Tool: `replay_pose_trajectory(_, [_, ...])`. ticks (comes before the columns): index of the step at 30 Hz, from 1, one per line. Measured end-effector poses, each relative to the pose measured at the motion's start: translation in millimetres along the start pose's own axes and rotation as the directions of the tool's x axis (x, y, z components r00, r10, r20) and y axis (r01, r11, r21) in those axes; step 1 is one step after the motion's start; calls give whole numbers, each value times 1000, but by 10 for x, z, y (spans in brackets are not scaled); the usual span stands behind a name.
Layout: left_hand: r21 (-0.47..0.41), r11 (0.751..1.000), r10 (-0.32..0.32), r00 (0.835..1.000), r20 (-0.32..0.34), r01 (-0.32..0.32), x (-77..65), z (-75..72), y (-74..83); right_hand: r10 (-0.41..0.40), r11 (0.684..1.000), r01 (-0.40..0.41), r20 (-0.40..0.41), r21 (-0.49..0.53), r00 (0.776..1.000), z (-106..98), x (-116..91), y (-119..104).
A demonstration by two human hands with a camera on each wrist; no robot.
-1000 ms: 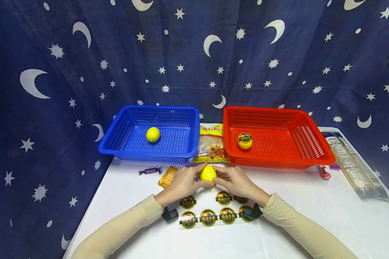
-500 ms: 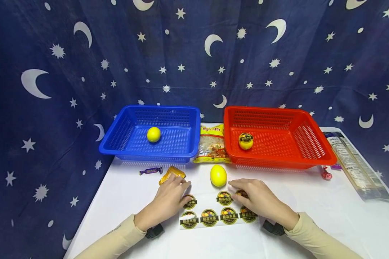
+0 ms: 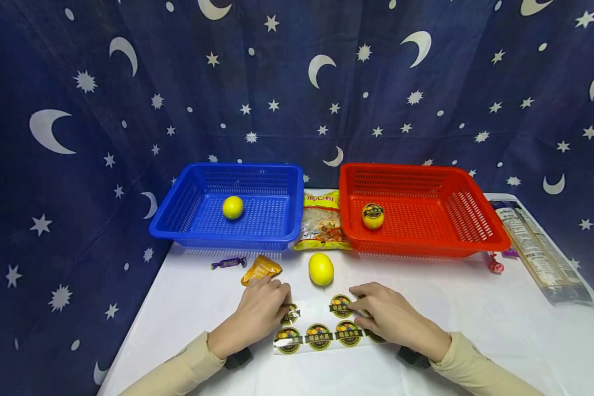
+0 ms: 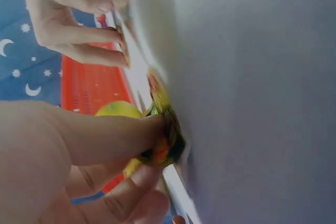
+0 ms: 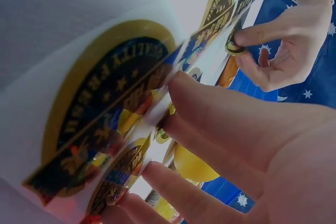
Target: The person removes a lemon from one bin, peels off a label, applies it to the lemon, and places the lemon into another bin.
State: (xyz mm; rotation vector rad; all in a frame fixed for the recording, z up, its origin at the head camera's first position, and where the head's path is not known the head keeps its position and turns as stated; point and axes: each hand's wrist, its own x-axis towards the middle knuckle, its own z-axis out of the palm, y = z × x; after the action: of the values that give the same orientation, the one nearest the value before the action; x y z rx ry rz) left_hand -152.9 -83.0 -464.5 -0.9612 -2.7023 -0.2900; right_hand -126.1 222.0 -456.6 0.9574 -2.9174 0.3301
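A white sheet of round black-and-gold stickers [image 3: 319, 336] lies on the table in front of the person. At its upper left my left hand [image 3: 257, 311] pinches a sticker [image 4: 167, 142] between thumb and index finger, bending it up in the left wrist view. Over the sheet's right part my right hand [image 3: 393, 316] rests with loosely bent, spread fingers. In the right wrist view, its thumb [image 5: 184, 85] touches the sheet near a large sticker [image 5: 105, 93]. Just beyond the sheet, between both hands, a yellow lemon [image 3: 321, 269] lies free on the table.
A blue basket [image 3: 249, 240] holds one plain lemon [image 3: 232, 207]. The red basket [image 3: 425, 247] contains a stickered lemon [image 3: 373, 218]. Between them lies a food packet [image 3: 323, 220]. Orange [image 3: 260, 269] and purple [image 3: 229, 263] wrapped sweets sit left; a clear-and-printed bag [image 3: 542, 256] lies right.
Both hands held the lemon a second ago; it now lies on the table. They have drawn apart and back to the sheet, where the left fingers have closed on a sticker.
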Motion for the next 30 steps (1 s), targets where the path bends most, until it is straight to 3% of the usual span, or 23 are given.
replay_pose_trajectory(3, [-176,984,1,996,86,14,34,-93,24,-6,1000,6,-10,-6,1000,8,6,0])
replay_pose_trajectory(5, [-336,940,-16,989,147,65,75,-195,39,-7,1000,7,-8,-5,1000,3,16,-6])
replay_pose_trajectory(8, [-557,813,-70,978,198,171,183,-356,68,-10,1000,10,-6,5,1000,-26,55,-9])
replay_pose_trajectory(11, [-684,699,-125,978,170,208,340,-393,97,5,1000,-5,-19,21,1000,-77,129,-2])
replay_pose_trajectory(16, [-801,531,-228,957,178,275,643,-192,134,82,994,-73,-112,83,990,-134,345,65])
replay_pose_trajectory(19, [-827,468,-286,939,193,313,794,-40,145,99,984,-76,-136,163,986,-113,512,130])
replay_pose_trajectory(21, [-821,458,-326,924,201,340,857,35,147,102,971,-71,-127,229,987,-79,610,170])
replay_pose_trajectory(25, [-799,467,-373,904,210,378,906,120,135,120,935,-74,-113,346,986,-14,721,224])
replay_pose_trajectory(27, [-784,486,-379,901,210,387,915,132,123,129,927,-78,-116,367,985,2,736,237])
replay_pose_trajectory(30, [-758,535,-364,911,193,374,930,134,103,132,918,-76,-121,388,984,8,743,245])
